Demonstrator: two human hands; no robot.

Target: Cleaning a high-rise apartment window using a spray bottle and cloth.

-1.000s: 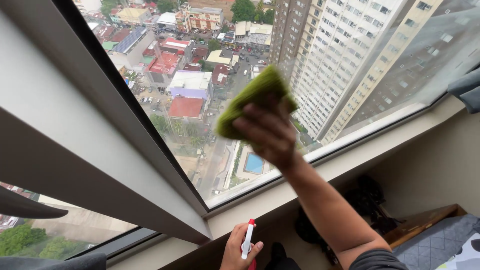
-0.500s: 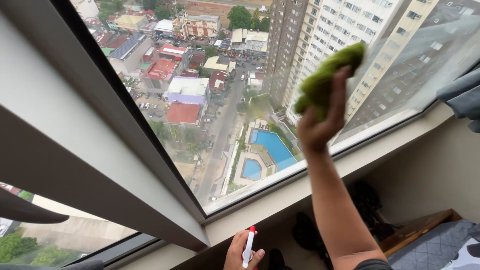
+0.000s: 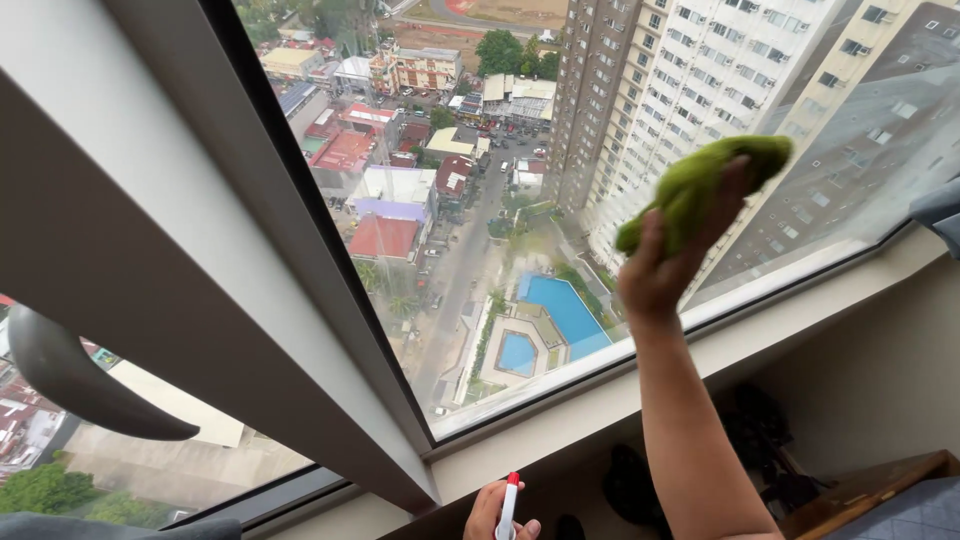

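Against the window glass (image 3: pixel 500 200), the right hand (image 3: pixel 665 270) grips a green cloth (image 3: pixel 700 185); the left hand (image 3: pixel 492 515) clasps a red-tipped white bottle (image 3: pixel 508 503).

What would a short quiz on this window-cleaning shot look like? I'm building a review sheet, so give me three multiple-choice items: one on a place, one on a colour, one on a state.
1. Where is the cloth?
A. lying on the sill
B. pressed against the window pane
C. draped over the bottle

2. What colour is the tip of the spray bottle?
A. red
B. blue
C. yellow

3. How does the right hand stand?
A. resting open and empty
B. raised, gripping the cloth
C. hidden from view

Answers: 1 B, the green cloth sits up on the window pane, well above the sill. 2 A, the white bottle in the left hand ends in a red tip. 3 B, the fingers close around the cloth with the arm stretched upward.
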